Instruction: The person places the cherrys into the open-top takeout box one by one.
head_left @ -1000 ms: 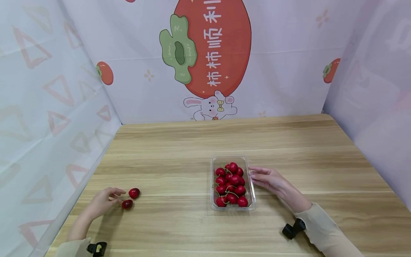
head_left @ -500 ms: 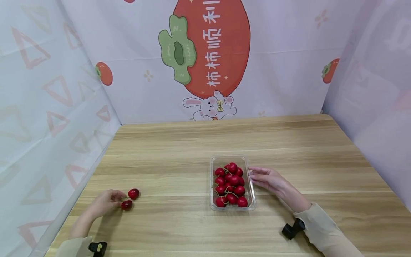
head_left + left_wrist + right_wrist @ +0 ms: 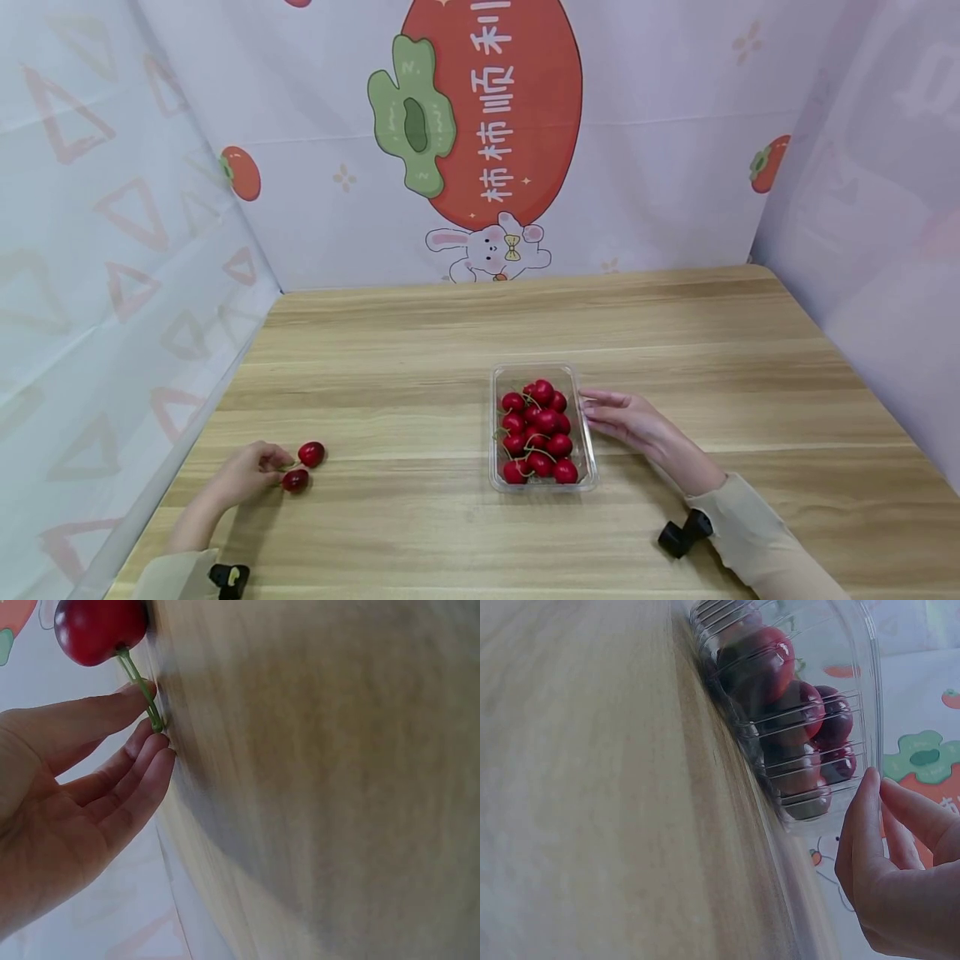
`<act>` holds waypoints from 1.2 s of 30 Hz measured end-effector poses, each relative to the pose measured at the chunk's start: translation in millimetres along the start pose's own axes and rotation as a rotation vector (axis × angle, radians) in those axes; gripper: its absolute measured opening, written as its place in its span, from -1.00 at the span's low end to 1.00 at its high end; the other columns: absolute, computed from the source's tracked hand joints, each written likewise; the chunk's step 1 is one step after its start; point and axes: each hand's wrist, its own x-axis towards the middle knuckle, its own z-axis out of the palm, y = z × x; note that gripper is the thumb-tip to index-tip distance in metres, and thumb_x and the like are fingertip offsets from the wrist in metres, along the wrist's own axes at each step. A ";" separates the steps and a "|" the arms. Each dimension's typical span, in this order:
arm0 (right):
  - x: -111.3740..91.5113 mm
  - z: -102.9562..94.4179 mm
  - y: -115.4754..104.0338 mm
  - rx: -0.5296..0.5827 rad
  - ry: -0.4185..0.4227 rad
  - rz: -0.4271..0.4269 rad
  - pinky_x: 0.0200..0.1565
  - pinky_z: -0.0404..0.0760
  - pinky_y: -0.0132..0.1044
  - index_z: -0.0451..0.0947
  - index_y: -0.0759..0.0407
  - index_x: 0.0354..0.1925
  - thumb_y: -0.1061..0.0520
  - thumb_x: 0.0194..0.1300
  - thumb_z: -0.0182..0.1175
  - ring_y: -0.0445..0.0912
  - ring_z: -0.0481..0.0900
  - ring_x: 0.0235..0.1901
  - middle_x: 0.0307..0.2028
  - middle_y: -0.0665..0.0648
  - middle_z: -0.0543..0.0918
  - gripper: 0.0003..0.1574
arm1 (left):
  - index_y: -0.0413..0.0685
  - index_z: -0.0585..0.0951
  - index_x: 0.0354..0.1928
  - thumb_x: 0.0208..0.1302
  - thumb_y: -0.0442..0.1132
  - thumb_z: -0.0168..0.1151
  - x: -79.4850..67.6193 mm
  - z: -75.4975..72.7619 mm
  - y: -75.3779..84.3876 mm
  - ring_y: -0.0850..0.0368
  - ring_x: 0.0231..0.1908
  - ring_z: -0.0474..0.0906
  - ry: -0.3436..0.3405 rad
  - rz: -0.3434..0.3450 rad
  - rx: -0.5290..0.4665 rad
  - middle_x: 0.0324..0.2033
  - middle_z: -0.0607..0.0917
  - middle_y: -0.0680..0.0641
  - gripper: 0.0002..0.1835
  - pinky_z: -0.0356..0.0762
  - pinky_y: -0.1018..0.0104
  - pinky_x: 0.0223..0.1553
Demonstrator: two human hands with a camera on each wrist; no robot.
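Observation:
Two dark red cherries, an upper one [image 3: 311, 454] and a lower one [image 3: 296, 481], lie on the table at the left, joined by green stems [image 3: 141, 686]. My left hand [image 3: 242, 475] pinches the stems near their joined end between thumb and fingertips. In the left wrist view just one cherry [image 3: 99, 628] shows. A clear plastic container [image 3: 591, 454], full of red cherries [image 3: 538, 440] with stems, stands right of the table's middle. At its right side, my right hand [image 3: 636, 423] pinches the rim between thumb and finger, as the right wrist view shows.
The wooden table [image 3: 390, 350] runs back to a white printed curtain [image 3: 315, 108] with a big red persimmon picture. More curtain hangs along the left and right sides. Each wrist wears a black camera mount, such as the right one [image 3: 684, 535].
My left fingers have closed in from beside the stems to pinch them, and the two cherries have barely shifted. The right hand and the container stay as they were.

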 end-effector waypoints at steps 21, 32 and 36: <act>0.5 -0.3 0.7 0.001 -0.005 0.000 -0.09 0.50 -0.31 0.55 0.15 -0.14 0.43 0.08 0.12 -0.12 0.60 -0.25 -0.29 0.09 0.63 -0.63 | -0.22 0.58 -0.49 -0.06 -0.52 0.22 0.5 1.8 -9.1 0.32 -0.51 0.37 0.035 0.050 -0.032 -0.47 0.59 -0.04 -0.91 0.39 0.44 -0.47; 0.6 -0.1 1.3 0.007 -0.012 0.002 -0.09 0.50 -0.31 0.59 0.07 -0.24 0.44 0.09 0.11 -0.13 0.60 -0.25 -0.30 0.09 0.63 -0.65 | -0.21 0.59 -0.48 -0.08 -0.47 0.24 -4.7 0.2 -8.7 0.39 -0.51 0.43 0.088 0.059 -0.040 -0.49 0.61 -0.02 -0.93 0.45 0.45 -0.43; 0.2 -0.4 0.4 0.007 -0.007 0.002 -0.08 0.49 -0.30 0.50 0.20 -0.06 0.43 0.08 0.12 -0.12 0.60 -0.25 -0.29 0.09 0.63 -0.59 | -0.18 0.60 -0.45 -0.07 -0.44 0.24 -5.1 -2.3 -5.8 0.38 -0.49 0.43 0.091 0.035 -0.039 -0.47 0.62 -0.01 -0.92 0.44 0.45 -0.41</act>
